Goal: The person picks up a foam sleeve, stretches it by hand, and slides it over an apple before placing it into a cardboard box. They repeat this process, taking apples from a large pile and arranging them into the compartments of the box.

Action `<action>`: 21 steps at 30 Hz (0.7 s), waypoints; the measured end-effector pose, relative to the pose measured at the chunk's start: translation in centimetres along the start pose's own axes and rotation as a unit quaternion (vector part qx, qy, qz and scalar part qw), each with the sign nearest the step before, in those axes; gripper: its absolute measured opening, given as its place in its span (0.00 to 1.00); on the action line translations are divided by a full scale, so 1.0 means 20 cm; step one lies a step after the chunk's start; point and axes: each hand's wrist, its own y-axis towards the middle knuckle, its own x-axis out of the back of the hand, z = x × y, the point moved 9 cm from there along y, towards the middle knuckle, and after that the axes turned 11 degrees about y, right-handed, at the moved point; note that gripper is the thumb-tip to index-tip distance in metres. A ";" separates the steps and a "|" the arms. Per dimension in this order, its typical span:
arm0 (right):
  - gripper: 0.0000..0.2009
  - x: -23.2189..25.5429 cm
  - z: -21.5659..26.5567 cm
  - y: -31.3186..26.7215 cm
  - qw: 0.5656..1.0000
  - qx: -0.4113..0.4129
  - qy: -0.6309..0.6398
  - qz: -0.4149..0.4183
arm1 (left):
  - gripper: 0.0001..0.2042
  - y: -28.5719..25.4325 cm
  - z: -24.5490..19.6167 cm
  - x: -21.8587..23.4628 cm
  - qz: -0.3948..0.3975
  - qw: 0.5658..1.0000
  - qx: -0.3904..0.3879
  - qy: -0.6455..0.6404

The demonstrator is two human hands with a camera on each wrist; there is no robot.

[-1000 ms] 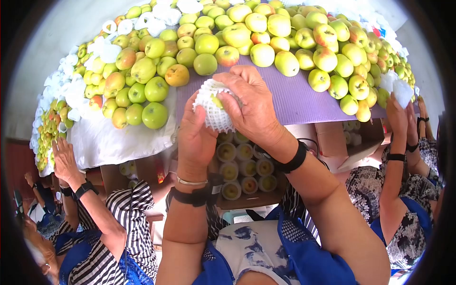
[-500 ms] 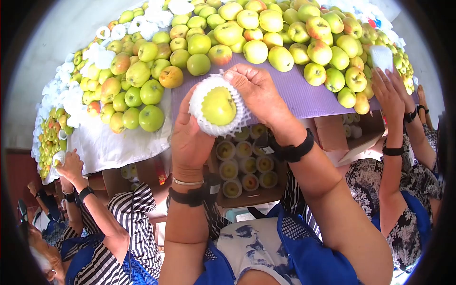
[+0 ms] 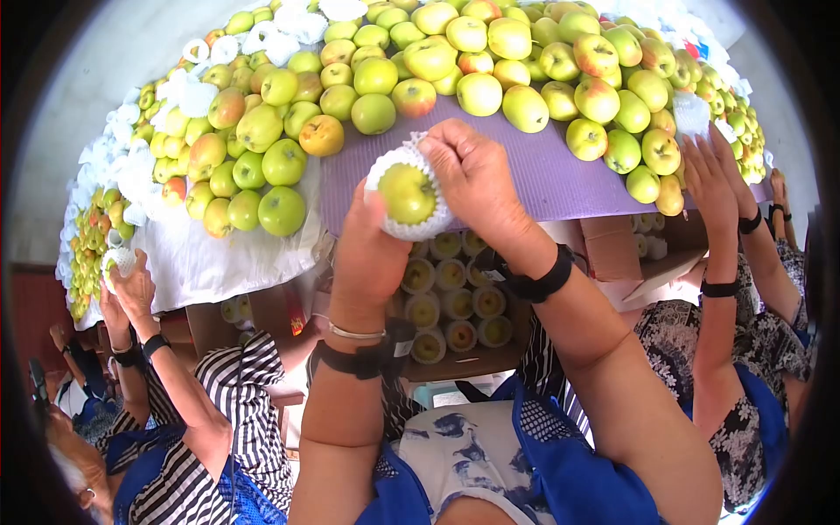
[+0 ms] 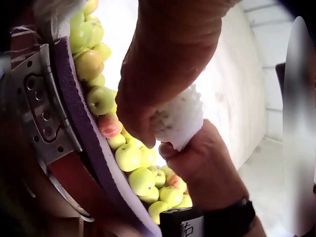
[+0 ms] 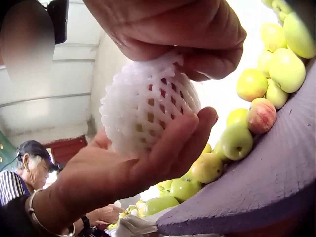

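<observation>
The left hand (image 3: 372, 254) was cupped under an apple (image 3: 407, 194), its fingers curled round the white foam net (image 5: 131, 106) on it. The right hand (image 3: 477, 171) was bent over the top, with its thumb and finger pinching the net's rim. The apple sat inside the net, held up near the front edge of the purple worktop (image 3: 542, 179). Its bare side faced the person's head; it looked round, so I could not tell a long axis. Below that edge, a cardboard box (image 3: 464, 365) held rows of wrapped apples (image 3: 457, 304).
</observation>
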 end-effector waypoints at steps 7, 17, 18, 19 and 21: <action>0.11 0.00 -0.08 -0.02 0.983 -0.067 0.165 -0.042 | 0.25 0.00 0.04 0.02 -0.012 0.995 -0.012 -0.094; 0.12 -0.04 -0.14 -0.05 0.986 -0.062 0.146 -0.053 | 0.26 -0.01 0.02 0.03 0.023 0.991 -0.041 -0.128; 0.11 -0.06 -0.18 -0.06 0.979 -0.098 0.176 -0.038 | 0.26 -0.01 0.02 0.04 0.016 0.992 -0.050 -0.113; 0.11 -0.08 -0.21 -0.07 0.969 -0.135 0.205 -0.022 | 0.26 -0.01 0.01 0.04 0.009 0.993 -0.060 -0.099; 0.10 -0.11 -0.27 -0.09 0.941 -0.209 0.268 0.010 | 0.25 -0.01 -0.01 0.03 -0.004 0.993 -0.080 -0.081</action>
